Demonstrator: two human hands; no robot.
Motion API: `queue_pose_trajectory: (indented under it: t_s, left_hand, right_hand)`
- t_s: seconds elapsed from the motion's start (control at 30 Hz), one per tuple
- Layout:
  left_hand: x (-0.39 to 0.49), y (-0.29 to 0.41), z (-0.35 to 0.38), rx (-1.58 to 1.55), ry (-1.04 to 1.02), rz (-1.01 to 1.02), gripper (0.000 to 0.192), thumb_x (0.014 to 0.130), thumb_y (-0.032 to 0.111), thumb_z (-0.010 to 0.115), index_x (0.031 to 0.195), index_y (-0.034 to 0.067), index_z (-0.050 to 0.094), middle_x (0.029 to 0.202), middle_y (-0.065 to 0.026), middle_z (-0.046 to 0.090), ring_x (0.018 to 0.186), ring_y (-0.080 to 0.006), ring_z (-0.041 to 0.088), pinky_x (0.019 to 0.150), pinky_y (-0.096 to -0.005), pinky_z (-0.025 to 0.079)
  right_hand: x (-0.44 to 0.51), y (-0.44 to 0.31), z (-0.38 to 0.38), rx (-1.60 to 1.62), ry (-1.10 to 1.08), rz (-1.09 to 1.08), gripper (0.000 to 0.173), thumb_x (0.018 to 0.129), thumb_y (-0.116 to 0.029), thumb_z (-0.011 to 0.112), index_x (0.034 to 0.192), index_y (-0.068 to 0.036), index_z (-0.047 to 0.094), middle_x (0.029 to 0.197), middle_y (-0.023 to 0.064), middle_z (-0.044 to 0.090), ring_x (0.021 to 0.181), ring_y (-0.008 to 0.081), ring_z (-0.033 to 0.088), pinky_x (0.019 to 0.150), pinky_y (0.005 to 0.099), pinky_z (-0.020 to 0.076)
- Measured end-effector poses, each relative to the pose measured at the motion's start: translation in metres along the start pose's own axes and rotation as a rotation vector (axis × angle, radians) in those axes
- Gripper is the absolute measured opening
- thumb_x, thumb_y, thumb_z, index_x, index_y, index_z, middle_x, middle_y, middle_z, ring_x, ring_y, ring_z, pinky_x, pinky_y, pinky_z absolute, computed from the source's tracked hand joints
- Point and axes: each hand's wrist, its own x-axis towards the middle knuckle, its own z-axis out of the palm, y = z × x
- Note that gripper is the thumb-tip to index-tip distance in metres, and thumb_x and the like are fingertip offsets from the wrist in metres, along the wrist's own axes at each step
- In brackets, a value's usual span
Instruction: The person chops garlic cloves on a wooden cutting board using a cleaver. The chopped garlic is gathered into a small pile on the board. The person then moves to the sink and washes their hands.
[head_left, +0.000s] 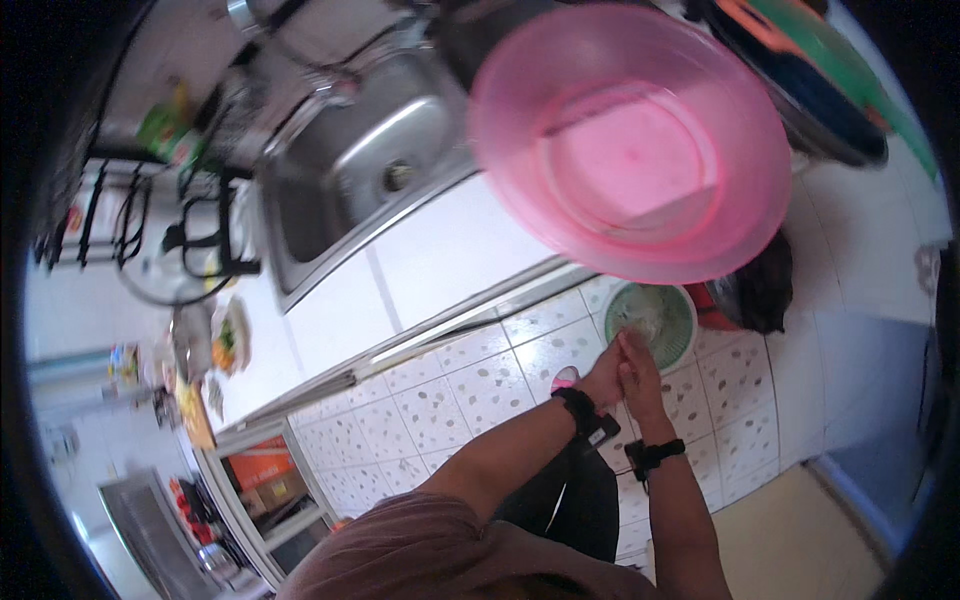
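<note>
My left hand (602, 381) and my right hand (639, 373) meet with fingers together, held above the near edge of a round green and white bin (679, 330) on the floor. Clear, crumpled plastic (643, 313) shows in the bin's mouth, just beyond my fingertips. Whether my fingers grip any of it is too blurred to tell. A black strap with a small box circles each wrist. Above the bin, a large translucent pink plastic basin (630, 157) juts past the counter edge.
Left of the basin, a steel sink (300, 202) is set into the white counter (442, 240). A black rack (217, 232), a plate of food (229, 337) and a cutting board (193, 412) stand further left. Beside the bin lies a black plastic bag (757, 292). Dark pans (817, 105) rest upper right.
</note>
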Motion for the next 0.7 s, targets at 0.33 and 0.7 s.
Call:
queue_pose_trajectory:
  t_s: [0.33, 0.7]
  left_hand:
    - [-0.217, -0.007, 0.046, -0.055, -0.025, 0.147, 0.048, 0.099, 0.047, 0.045, 0.139, 0.021, 0.044, 0.133, -0.0011, 0.05, 0.12, -0.0214, 0.047, 0.106, -0.043, 0.034]
    - [-0.449, -0.003, 0.036, -0.242, -0.635, 0.562, 0.062, 0.099, 0.056, 0.031, 0.14, 0.011, 0.045, 0.141, -0.0086, 0.049, 0.114, -0.024, 0.057, 0.095, -0.0432, 0.047]
  right_hand:
    - [0.025, -0.216, -0.069, 0.065, 0.03, 0.045, 0.04, 0.097, -0.024, 0.05, 0.128, 0.002, 0.054, 0.123, 0.0191, 0.059, 0.112, 0.034, 0.057, 0.097, 0.0411, 0.044]
    - [0.061, -0.309, -0.017, 0.035, -0.422, 0.278, 0.042, 0.094, -0.022, 0.055, 0.129, 0.002, 0.052, 0.122, 0.0232, 0.059, 0.111, 0.0337, 0.057, 0.096, 0.0451, 0.043]
